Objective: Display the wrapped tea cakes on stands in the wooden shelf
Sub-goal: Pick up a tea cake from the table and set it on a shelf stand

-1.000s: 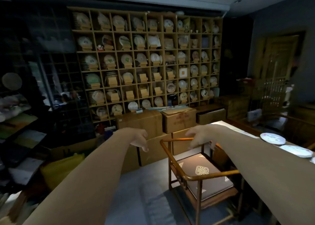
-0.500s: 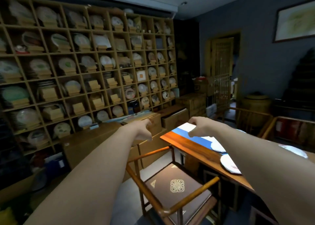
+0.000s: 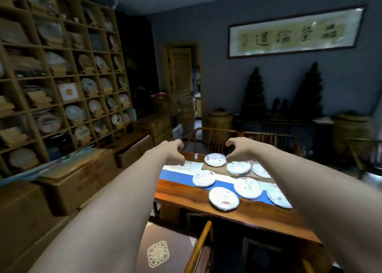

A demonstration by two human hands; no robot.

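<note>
- Both arms reached out above a wooden table [image 3: 206,199], the left hand [image 3: 172,149] and right hand [image 3: 239,147] loosely curled and holding nothing.
- Seven wrapped tea cakes [image 3: 223,198] lay flat on the table, several on its blue-and-white runner [image 3: 177,176]; the farthest cake [image 3: 215,159] sat between the hands.
- The wooden shelf [image 3: 68,76], its compartments holding cakes on stands, stood to the left.

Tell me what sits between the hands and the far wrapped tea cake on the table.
Nothing visible does. The left hand and right hand hover empty on either side of the far tea cake, which lies flat on the table with clear air around it. Other cakes lie nearer the person, not in the path.
</note>
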